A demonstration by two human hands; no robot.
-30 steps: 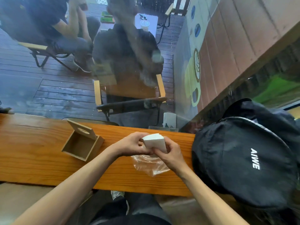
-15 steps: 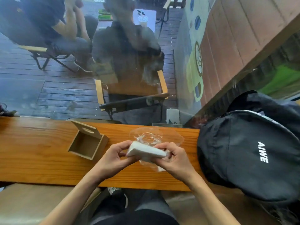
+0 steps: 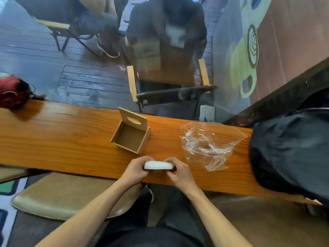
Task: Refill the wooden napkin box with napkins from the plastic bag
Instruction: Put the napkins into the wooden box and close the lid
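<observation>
A white stack of napkins [image 3: 158, 165] lies flat between my two hands, low over the near side of the wooden counter [image 3: 62, 139]. My left hand [image 3: 136, 169] grips its left end and my right hand [image 3: 179, 172] grips its right end. The wooden napkin box [image 3: 130, 135] stands just beyond the hands, its hinged lid tipped up and back, its inside bare. The clear plastic bag [image 3: 208, 144] lies crumpled and flat on the counter to the right of the box, apart from both hands.
A black backpack [image 3: 292, 150] fills the counter's right end. A red round object [image 3: 12, 90] sits at the far left edge. A window pane runs along the counter's far side. A tan stool seat [image 3: 67, 198] is below on the left.
The napkin stack has come out of the bag and moved toward me, held level. The bag now lies apart on the counter to the right. The camera tilted down.
</observation>
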